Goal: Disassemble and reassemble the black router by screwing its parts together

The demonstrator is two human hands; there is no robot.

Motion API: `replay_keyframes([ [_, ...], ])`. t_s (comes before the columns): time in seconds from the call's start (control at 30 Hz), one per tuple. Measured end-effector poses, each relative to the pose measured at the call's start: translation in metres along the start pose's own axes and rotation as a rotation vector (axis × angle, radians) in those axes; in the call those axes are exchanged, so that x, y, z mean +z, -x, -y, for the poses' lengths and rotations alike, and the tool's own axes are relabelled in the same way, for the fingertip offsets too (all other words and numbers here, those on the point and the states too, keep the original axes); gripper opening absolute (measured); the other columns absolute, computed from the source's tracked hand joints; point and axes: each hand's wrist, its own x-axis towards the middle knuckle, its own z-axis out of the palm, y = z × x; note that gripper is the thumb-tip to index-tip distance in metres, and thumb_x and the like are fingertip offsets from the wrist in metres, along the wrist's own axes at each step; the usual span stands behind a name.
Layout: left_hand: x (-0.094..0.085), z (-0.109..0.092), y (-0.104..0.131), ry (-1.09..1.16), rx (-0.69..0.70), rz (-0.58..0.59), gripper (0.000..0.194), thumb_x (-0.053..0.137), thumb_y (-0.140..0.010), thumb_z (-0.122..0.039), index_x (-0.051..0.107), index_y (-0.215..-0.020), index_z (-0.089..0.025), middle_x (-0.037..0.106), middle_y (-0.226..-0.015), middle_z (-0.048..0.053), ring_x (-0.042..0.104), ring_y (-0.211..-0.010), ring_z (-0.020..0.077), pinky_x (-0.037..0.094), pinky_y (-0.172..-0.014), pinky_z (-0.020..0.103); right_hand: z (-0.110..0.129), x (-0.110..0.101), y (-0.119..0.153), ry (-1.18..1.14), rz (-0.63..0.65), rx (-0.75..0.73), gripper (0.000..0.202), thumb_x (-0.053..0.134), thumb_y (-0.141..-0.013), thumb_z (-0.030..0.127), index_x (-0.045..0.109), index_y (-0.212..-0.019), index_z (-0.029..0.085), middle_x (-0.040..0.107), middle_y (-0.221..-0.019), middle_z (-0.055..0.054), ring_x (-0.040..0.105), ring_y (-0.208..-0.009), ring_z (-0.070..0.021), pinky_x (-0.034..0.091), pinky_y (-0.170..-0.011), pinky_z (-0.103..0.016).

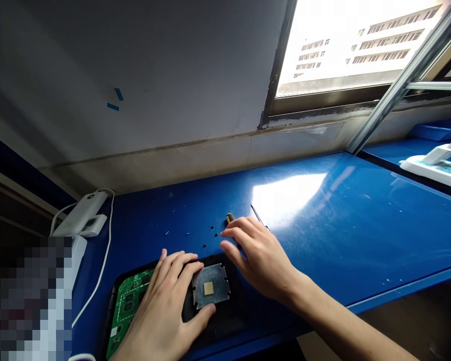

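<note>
My left hand (169,296) lies over a black-framed device with its fingers spread. Its thumb and index fingertip touch opposite edges of a silvery metal plate (220,283), which bears a small beige square pad (208,288). Beneath the hand, a green circuit board (126,306) shows at the left. My right hand (257,250) hovers over the blue table, fingers loosely curved and thumb apart, nothing visible between them. By its fingertips are small black screws (216,234). Just past its fingers, the yellow-and-black end of a tool handle (230,217) shows; the hand hides the remainder.
A thin dark rod (258,214) lies beyond my right hand. Tiny light bits (188,233) are scattered on the blue table (361,220). White adapters (84,213) with a cable stand at left. A white power strip (436,168) and metal post (383,105) are at right.
</note>
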Motion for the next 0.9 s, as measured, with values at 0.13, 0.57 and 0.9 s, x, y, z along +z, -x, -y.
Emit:
replay_keyframes([
  [0.13, 0.000, 0.000, 0.005, -0.058, 0.006, -0.032, 0.042, 0.068, -0.091, -0.042, 0.064, -0.130, -0.030, 0.068, -0.141, 0.010, 0.057, -0.138, 0.0418, 0.049, -0.108, 0.072, -0.005, 0.005, -0.001, 0.112, -0.029, 0.146, 0.026, 0.049, -0.105, 0.026, 0.068, -0.120, 0.017, 0.070, -0.116, -0.016, 0.067, -0.102, -0.0308, 0.059, -0.087, -0.051],
  [0.57, 0.005, -0.003, 0.011, -0.124, 0.068, -0.057, 0.047, 0.061, -0.088, -0.026, 0.061, -0.136, -0.025, 0.067, -0.144, 0.009, 0.056, -0.140, 0.0428, 0.058, -0.101, 0.066, -0.012, 0.015, 0.001, 0.247, 0.088, 0.231, 0.035, 0.062, -0.098, 0.031, 0.065, -0.130, 0.015, 0.071, -0.122, -0.017, 0.069, -0.110, -0.0350, 0.061, -0.095, -0.055],
  [0.9, 0.002, -0.004, 0.013, -0.079, 0.053, -0.016, 0.053, 0.060, -0.085, -0.022, 0.060, -0.138, -0.027, 0.063, -0.149, 0.008, 0.053, -0.142, 0.0435, 0.061, -0.098, 0.062, -0.014, 0.014, 0.000, 0.265, 0.156, 0.251, 0.039, 0.068, -0.094, 0.024, 0.065, -0.132, 0.014, 0.071, -0.127, -0.017, 0.068, -0.111, -0.0345, 0.060, -0.096, -0.053],
])
